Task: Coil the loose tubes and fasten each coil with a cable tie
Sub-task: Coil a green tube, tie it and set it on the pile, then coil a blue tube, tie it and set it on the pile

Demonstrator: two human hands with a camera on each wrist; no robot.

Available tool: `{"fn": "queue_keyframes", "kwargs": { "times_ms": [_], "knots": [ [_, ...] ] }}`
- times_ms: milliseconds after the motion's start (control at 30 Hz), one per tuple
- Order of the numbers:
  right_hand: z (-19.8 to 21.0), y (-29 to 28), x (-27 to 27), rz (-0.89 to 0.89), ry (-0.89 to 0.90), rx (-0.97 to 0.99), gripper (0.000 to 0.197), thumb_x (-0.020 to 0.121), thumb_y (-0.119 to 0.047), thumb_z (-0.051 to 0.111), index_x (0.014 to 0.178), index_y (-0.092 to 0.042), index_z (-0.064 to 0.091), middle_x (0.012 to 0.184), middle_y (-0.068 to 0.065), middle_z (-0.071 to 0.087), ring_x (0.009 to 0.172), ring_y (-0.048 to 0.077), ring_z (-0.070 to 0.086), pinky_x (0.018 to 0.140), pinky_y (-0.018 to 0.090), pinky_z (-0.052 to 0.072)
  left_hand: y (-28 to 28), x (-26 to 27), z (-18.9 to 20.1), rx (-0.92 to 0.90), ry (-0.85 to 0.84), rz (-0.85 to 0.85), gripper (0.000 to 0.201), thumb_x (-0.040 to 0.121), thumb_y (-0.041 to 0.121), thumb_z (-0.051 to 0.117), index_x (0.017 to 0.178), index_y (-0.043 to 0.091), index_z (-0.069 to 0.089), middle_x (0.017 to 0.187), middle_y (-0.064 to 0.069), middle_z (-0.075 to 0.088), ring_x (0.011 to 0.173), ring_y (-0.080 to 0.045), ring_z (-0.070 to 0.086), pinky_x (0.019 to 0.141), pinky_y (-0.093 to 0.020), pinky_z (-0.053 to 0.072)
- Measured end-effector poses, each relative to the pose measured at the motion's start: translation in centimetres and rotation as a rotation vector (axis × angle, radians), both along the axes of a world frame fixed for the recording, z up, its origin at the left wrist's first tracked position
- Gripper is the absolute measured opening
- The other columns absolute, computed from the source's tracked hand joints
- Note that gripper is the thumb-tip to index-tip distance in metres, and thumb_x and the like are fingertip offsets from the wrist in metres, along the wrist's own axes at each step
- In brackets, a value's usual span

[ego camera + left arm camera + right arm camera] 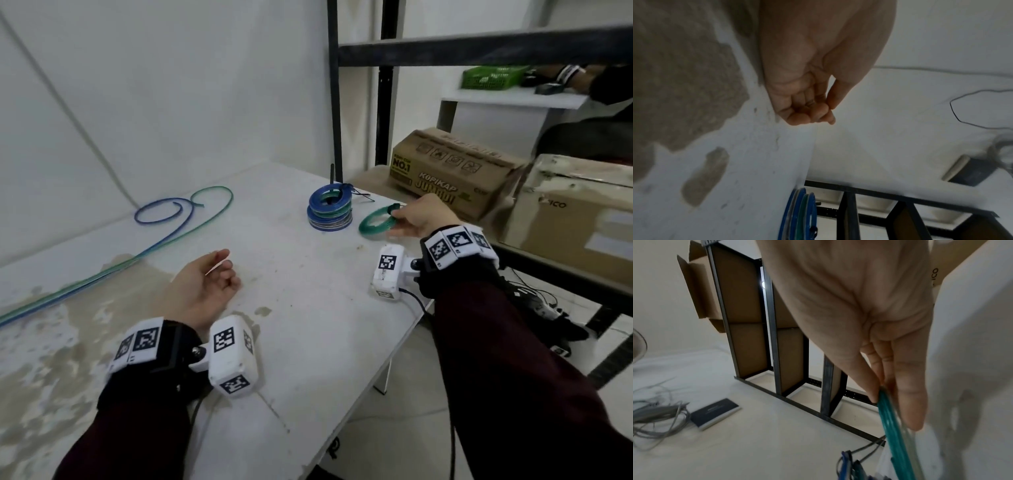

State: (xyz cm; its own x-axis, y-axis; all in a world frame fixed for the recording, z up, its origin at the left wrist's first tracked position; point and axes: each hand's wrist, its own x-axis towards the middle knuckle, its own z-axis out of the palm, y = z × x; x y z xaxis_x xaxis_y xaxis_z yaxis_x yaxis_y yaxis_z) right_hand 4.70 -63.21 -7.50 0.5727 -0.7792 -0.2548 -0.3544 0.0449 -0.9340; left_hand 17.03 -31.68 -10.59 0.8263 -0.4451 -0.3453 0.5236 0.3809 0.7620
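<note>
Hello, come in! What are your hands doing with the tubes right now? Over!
Right hand pinches green coil beside stack of tied coils. Left hand idle, holding nothing. Loose blue and green tubes still uncoiled. Nothing in the way.

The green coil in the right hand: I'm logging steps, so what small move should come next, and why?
Probably carry the green coil the short way left and set it on the stack of finished coils. The right hand pinches its rim just beside that stack, the left hand lies idle holding nothing, and loose tubes wait at the table's far left.
</note>
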Motion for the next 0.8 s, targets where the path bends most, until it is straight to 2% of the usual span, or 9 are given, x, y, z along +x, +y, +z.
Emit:
{"fn": "queue_keyframes", "kwargs": {
  "times_ms": [67,133,200,300,367,433,567,667,800],
  "knots": [
    [-1.1,-0.6,0.5,0.007,0.082,-0.059,0.02,0.081,-0.004,0.072,0.087,0.011,0.06,0.089,0.027,0.069,0.074,0.038,0.071,0.072,0.051,0.059,0.2,0.1,-0.2,-0.04,0.008,0.012,0.023,0.097,0.013,0.041,0.079,0.007,0.055,0.052,-0.003,0.052,0.041,-0.01,0.044,0.062,-0.022,0.038],
    [-1.1,-0.4,0.6,0.043,0.155,-0.116,0.023,0.079,-0.008,0.074,0.084,0.009,0.06,0.09,0.027,0.07,0.077,0.038,0.071,0.077,0.051,0.057,0.4,0.1,-0.3,-0.051,0.004,0.017,0.024,0.097,0.012,0.041,0.08,0.006,0.055,0.054,-0.004,0.052,0.048,-0.011,0.043,0.063,-0.023,0.039],
    [0.1,1.2,0.1,0.078,0.213,-0.186,0.025,0.084,-0.012,0.071,0.084,0.009,0.057,0.091,0.022,0.07,0.082,0.034,0.071,0.081,0.049,0.057,0.4,0.1,-0.4,-0.053,-0.002,0.014,0.024,0.098,0.012,0.041,0.08,0.006,0.056,0.054,-0.004,0.053,0.049,-0.011,0.044,0.063,-0.023,0.039],
    [1.1,2.4,-0.2,0.079,0.326,-0.391,0.036,0.087,-0.025,0.066,0.103,0.006,0.056,0.1,0.016,0.06,0.099,0.03,0.064,0.088,0.044,0.053,0.2,0.0,-0.3,-0.05,-0.003,0.007,0.025,0.098,0.013,0.04,0.08,0.006,0.056,0.053,-0.004,0.053,0.041,-0.011,0.044,0.06,-0.023,0.04],
    [1.9,3.7,-0.1,0.069,0.253,-0.438,0.033,0.09,-0.026,0.063,0.108,0.001,0.056,0.105,0.015,0.058,0.098,0.029,0.059,0.083,0.039,0.053,0.3,-0.2,-0.3,-0.046,-0.003,0.011,0.025,0.099,0.013,0.039,0.081,0.007,0.055,0.052,-0.003,0.052,0.039,-0.01,0.044,0.055,-0.022,0.042],
    [2.6,5.8,0.8,0.122,0.081,-0.4,0.019,0.093,-0.024,0.058,0.101,-0.007,0.056,0.098,0.011,0.059,0.086,0.022,0.058,0.071,0.031,0.051,0.3,-0.3,-0.3,-0.047,-0.012,0.02,0.025,0.099,0.013,0.04,0.081,0.006,0.055,0.051,-0.004,0.053,0.041,-0.011,0.044,0.05,-0.022,0.043],
    [4.6,11.7,4.3,0.473,-0.188,-0.117,0.013,0.096,-0.021,0.055,0.093,-0.008,0.057,0.076,0.003,0.055,0.066,0.014,0.056,0.063,0.024,0.049,0.6,-0.2,-0.3,-0.042,-0.016,0.027,0.024,0.098,0.013,0.04,0.081,0.006,0.056,0.051,-0.004,0.053,0.042,-0.012,0.045,0.056,-0.023,0.04],
    [5.4,15.2,8.9,0.723,-0.136,-0.09,0.014,0.096,-0.023,0.054,0.092,-0.01,0.059,0.078,0.002,0.057,0.071,0.016,0.057,0.067,0.027,0.051,1.9,0.7,0.4,0.018,-0.032,0.055,0.024,0.098,0.015,0.041,0.081,0.008,0.057,0.051,-0.001,0.053,0.038,-0.01,0.043,0.055,-0.023,0.037],
    [4.6,18.2,16.6,0.807,0.017,-0.211,0.019,0.095,-0.022,0.056,0.107,-0.007,0.055,0.092,0.006,0.056,0.075,0.016,0.055,0.075,0.032,0.052,4.2,2.5,2.5,0.187,-0.181,0.115,0.023,0.097,0.016,0.042,0.08,0.013,0.057,0.049,0.004,0.049,0.035,-0.008,0.038,0.046,-0.021,0.034]
  ]
}}
